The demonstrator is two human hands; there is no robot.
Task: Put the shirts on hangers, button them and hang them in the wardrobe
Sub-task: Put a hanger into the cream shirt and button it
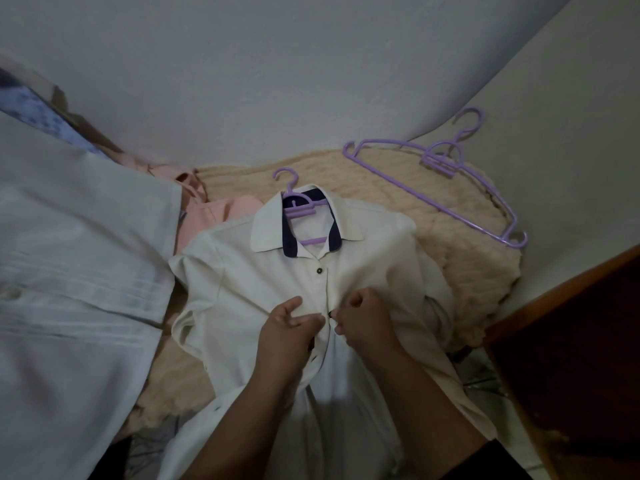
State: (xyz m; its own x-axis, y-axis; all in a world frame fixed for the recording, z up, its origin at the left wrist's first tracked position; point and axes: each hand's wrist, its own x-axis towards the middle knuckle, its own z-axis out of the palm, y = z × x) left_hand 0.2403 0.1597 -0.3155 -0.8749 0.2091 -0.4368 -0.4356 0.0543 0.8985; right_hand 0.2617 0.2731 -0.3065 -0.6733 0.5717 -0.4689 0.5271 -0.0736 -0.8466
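Note:
A cream shirt (242,282) with a navy-lined collar lies face up on a beige knitted blanket (460,244). A purple hanger (298,206) sits inside its collar, hook pointing away from me. The top button (319,270) is fastened. My left hand (287,327) pinches the left edge of the placket at the second button. My right hand (363,315) pinches the right edge, thumb and fingers curled on the cloth. The button between my fingertips is mostly hidden. Below my hands the shirt front hangs apart.
Two spare purple hangers (446,161) lie on the blanket at the back right. A pale blue-white shirt (76,271) hangs at the left, with a pink shirt (214,213) behind it. A dark wooden panel (581,341) stands at the right. A white wall (277,81) is ahead.

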